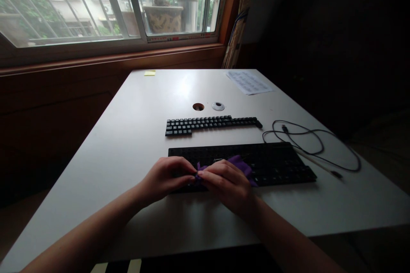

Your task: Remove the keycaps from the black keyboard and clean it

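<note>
My left hand [168, 177] is closed in a pinch over the left part of a black keyboard [275, 158]; what sits between its fingertips is too small and dark to make out. My right hand [229, 181] grips a purple cloth [240, 166], whose loose end spreads over the keyboard to the right. A twist of the cloth shows where the fingertips of both hands meet. Just behind the right hand's knuckles, a thin metal piece [218, 160] lies on the keyboard. Beyond the keyboard, loose black keycaps [198, 123] are lined up in close rows.
A dark cable [315, 136] loops at the right of the white table [128, 132], with a thin stick-like item [320, 164] beside it. Farther back are a round hole [198, 106], its white cover [218, 106], printed paper [250, 82] and a yellow sticky note [149, 73].
</note>
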A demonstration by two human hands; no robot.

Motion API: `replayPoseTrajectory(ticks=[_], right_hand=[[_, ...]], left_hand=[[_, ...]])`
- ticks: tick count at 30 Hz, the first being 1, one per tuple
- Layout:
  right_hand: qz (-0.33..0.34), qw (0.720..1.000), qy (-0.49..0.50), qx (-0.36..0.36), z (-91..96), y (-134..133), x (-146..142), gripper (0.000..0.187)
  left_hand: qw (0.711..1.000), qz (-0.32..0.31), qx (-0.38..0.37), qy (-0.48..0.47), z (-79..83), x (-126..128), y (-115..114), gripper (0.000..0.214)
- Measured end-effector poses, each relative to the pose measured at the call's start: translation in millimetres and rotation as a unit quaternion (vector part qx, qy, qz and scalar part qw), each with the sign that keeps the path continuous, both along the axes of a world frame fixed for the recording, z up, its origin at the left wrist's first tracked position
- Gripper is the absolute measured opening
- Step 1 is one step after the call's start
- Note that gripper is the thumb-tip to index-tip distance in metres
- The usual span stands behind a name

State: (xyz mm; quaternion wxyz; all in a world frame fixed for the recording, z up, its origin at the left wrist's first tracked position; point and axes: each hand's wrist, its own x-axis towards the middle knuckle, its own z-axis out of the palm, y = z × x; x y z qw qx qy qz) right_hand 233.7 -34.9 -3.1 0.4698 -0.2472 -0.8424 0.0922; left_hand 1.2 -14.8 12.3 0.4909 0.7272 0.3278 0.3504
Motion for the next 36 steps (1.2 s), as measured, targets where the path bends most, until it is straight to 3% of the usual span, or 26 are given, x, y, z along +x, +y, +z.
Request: replayPoseTrajectory(ticks=[11,18,36], right_hand=[[0.007,1.0,-0.017,0.013,-2.7,0.6,1.5,0.047],[0.005,0.999,-0.033,0.009,-6.7,-1.1,1.3,0.05],[-0.01,0.998,-0.039,0.055,2.1,-5.9,3.0,0.034]], left_hand=[[0.998,-0.002,0.054,0.031,3.5,-0.9,0.8,0.011],[1.0,0.006,0.019,0.017,0.3,0.1,-1.0,0.013],[1.0,-0.001,-0.019,-0.023,-1.4,0.9,-3.1,0.013]])
